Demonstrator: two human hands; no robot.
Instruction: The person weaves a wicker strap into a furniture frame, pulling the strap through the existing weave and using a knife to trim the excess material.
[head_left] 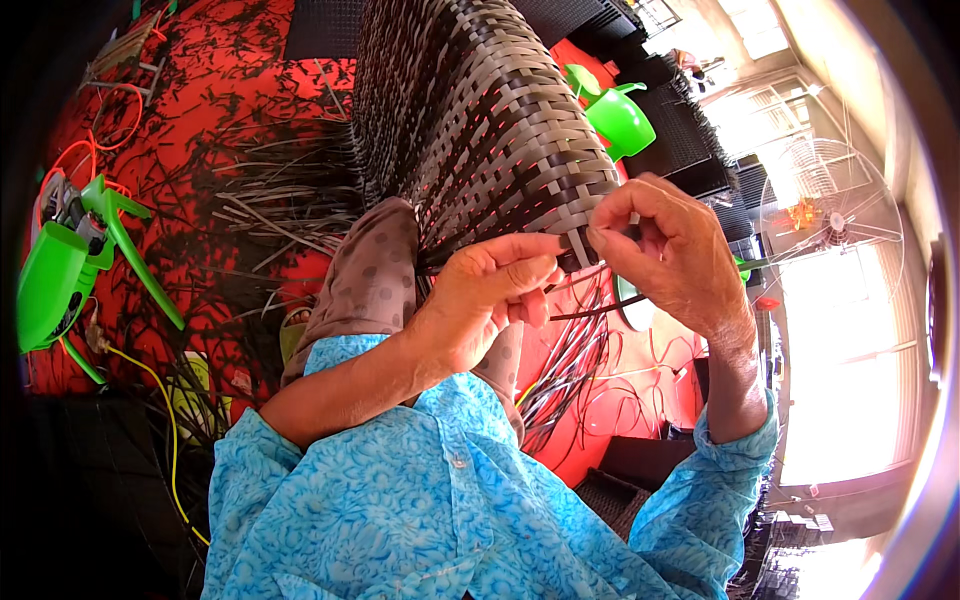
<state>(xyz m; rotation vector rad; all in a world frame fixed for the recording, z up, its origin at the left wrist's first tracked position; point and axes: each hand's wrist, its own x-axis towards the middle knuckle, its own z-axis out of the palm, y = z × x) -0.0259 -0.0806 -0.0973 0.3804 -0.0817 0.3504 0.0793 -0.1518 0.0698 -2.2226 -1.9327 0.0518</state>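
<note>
Blue patterned sleeves (420, 500) frame the view. Dark flat plastic weaving strips (590, 310) are pinched by the left hand (480, 300) and right hand (670, 250) at the lower edge of a large brown woven wicker panel (470, 110), mostly woven already; loose strands below remain unwoven.

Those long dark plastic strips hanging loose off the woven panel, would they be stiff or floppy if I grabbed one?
Probably springy rather than limp: the loose dark strips curve in smooth arcs below the grey-brown woven panel, without creasing. Likely light, being thin. Possibly slippery, since the right hand and left hand pinch them tightly.
</note>
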